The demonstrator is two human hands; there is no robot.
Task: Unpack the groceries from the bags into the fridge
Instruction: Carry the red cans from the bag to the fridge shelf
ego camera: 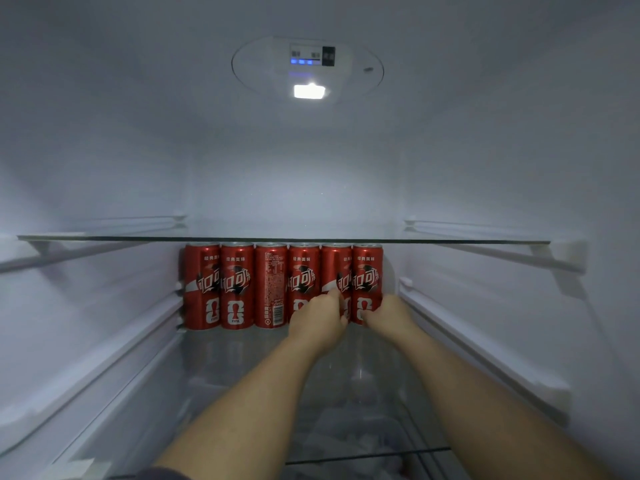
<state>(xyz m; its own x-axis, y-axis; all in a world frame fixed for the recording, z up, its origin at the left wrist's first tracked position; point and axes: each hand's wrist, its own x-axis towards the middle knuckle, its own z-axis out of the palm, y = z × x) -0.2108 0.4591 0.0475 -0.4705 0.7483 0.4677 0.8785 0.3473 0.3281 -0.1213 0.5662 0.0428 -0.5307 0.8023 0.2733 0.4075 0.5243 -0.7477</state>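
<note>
Several tall red cola cans stand in a row against the fridge's back wall on a glass shelf [242, 355]. Both my arms reach deep into the fridge. My left hand [320, 318] grips the fifth can from the left [334, 268], its fingers curled round the lower part. My right hand [386, 315] grips the rightmost can [367, 268] near its base. The other cans, such as the leftmost one [202, 285], stand untouched and upright.
A second glass shelf [104, 238] spans the fridge just above the can tops. White rails [485, 344] line both side walls. A lamp and control panel [309, 90] sit in the ceiling. Blurred pale items show through the lower shelf [346, 441].
</note>
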